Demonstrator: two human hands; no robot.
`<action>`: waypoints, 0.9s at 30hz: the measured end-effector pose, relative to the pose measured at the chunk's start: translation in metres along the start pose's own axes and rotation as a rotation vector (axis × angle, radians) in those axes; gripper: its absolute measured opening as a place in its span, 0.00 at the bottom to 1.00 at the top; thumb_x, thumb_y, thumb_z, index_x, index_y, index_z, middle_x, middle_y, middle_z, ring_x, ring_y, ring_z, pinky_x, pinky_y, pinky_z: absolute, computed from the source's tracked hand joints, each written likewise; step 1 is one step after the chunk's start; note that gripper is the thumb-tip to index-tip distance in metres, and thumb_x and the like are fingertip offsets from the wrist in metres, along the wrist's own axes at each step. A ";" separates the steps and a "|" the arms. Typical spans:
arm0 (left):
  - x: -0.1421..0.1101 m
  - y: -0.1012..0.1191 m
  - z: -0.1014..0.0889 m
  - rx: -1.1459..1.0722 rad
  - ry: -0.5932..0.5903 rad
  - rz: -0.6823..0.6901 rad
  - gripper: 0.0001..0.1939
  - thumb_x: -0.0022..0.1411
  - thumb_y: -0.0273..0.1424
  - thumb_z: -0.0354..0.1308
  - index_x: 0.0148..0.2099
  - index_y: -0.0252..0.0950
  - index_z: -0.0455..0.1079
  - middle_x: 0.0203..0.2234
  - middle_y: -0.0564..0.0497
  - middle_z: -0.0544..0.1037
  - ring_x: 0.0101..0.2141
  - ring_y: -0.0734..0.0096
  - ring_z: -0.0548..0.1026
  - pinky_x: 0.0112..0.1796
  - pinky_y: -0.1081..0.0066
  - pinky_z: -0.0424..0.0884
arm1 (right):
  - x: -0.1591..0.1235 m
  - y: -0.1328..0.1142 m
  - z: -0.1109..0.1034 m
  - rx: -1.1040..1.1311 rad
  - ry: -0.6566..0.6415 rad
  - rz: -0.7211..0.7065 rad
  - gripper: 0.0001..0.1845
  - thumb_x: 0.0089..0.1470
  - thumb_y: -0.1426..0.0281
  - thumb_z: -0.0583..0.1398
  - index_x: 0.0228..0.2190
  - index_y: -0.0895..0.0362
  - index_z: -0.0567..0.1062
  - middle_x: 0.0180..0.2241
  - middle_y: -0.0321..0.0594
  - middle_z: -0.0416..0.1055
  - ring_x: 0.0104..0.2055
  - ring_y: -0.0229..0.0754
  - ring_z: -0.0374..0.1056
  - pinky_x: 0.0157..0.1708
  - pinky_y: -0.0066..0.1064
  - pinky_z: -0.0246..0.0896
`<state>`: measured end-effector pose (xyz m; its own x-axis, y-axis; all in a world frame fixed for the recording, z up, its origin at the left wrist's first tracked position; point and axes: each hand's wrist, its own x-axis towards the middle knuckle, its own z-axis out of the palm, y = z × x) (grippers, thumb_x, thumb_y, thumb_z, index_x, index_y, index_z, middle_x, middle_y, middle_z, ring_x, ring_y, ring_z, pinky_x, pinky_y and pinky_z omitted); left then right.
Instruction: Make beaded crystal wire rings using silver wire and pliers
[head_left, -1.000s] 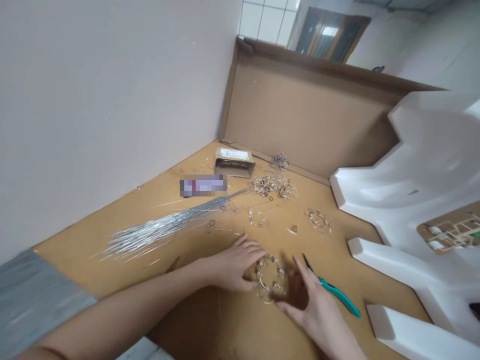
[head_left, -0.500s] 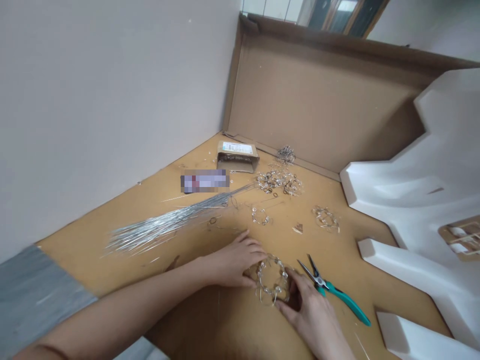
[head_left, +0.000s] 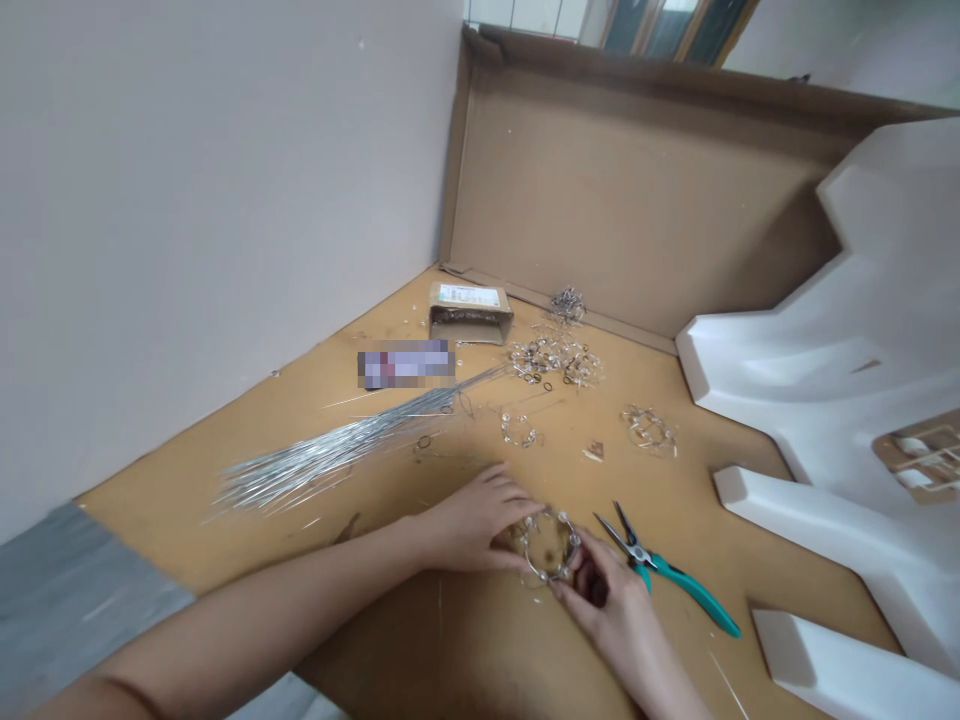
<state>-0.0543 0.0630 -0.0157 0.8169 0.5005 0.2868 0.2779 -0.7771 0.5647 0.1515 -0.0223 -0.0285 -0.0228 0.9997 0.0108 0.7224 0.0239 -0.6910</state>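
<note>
Between my hands is a ring of wire strung with clear beads, low over the table. My left hand pinches its left side, fingertips and thumb closed on the wire. On the opposite side my right hand grips the ring with thumb and forefinger. Just right of my right hand lie long-nose pliers with green handles, their jaws apart. Farther back on the table are a smaller beaded wire ring and a tangle of beaded wire.
A bundle of straight wires lies to the left. Behind it are a small open cardboard box, a blurred packet and a heap of beaded pieces. White foam borders the right; a cardboard wall stands behind.
Both hands have closed in on the beaded ring and now grip its sides. The ring has turned and tilted a little. The pliers lie where they were.
</note>
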 end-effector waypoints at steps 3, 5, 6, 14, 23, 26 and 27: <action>-0.001 0.002 -0.003 0.013 0.025 0.001 0.29 0.53 0.47 0.52 0.54 0.38 0.60 0.41 0.43 0.71 0.43 0.59 0.66 0.53 0.60 0.45 | -0.003 -0.005 -0.004 0.101 -0.083 -0.021 0.28 0.44 0.67 0.56 0.50 0.61 0.63 0.28 0.38 0.67 0.24 0.38 0.64 0.26 0.29 0.62; 0.000 0.003 -0.005 0.018 0.022 -0.007 0.28 0.54 0.47 0.51 0.53 0.37 0.61 0.40 0.43 0.72 0.43 0.60 0.66 0.53 0.61 0.46 | -0.005 -0.007 -0.005 0.114 -0.109 -0.032 0.32 0.44 0.68 0.56 0.52 0.60 0.60 0.29 0.38 0.68 0.26 0.39 0.64 0.27 0.30 0.62; 0.000 0.004 -0.005 0.017 0.023 -0.009 0.28 0.54 0.47 0.51 0.53 0.37 0.61 0.40 0.43 0.72 0.42 0.60 0.66 0.52 0.61 0.47 | -0.005 -0.007 -0.005 0.108 -0.100 -0.028 0.34 0.42 0.67 0.58 0.53 0.59 0.59 0.30 0.39 0.68 0.27 0.39 0.65 0.29 0.30 0.63; -0.002 0.014 0.010 -0.019 0.145 -0.018 0.27 0.58 0.46 0.46 0.53 0.33 0.56 0.42 0.43 0.68 0.42 0.63 0.63 0.48 0.64 0.55 | -0.006 -0.008 0.010 0.317 0.107 0.096 0.39 0.36 0.62 0.63 0.51 0.58 0.62 0.41 0.45 0.71 0.43 0.49 0.66 0.41 0.38 0.62; -0.007 0.025 0.025 -0.081 0.100 -0.147 0.47 0.49 0.52 0.52 0.61 0.30 0.38 0.50 0.36 0.61 0.48 0.54 0.61 0.48 0.56 0.56 | -0.008 -0.021 0.014 0.445 0.198 0.068 0.26 0.35 0.65 0.62 0.40 0.57 0.67 0.38 0.45 0.72 0.39 0.48 0.68 0.40 0.38 0.63; -0.005 0.028 0.023 -0.238 0.056 -0.156 0.46 0.45 0.49 0.58 0.59 0.33 0.44 0.48 0.39 0.64 0.46 0.56 0.64 0.47 0.60 0.59 | -0.012 -0.027 0.009 0.169 0.211 0.069 0.26 0.35 0.66 0.62 0.40 0.56 0.64 0.30 0.41 0.72 0.32 0.45 0.69 0.36 0.38 0.63; -0.004 0.028 0.021 -0.294 0.040 -0.148 0.44 0.43 0.48 0.60 0.58 0.34 0.48 0.46 0.41 0.66 0.45 0.58 0.66 0.46 0.62 0.61 | -0.013 -0.029 0.008 0.107 0.189 0.073 0.27 0.35 0.66 0.62 0.40 0.56 0.62 0.28 0.39 0.71 0.30 0.45 0.68 0.34 0.37 0.63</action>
<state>-0.0392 0.0305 -0.0174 0.7563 0.6190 0.2118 0.2299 -0.5546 0.7998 0.1256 -0.0364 -0.0144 0.1637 0.9827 0.0864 0.6402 -0.0392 -0.7672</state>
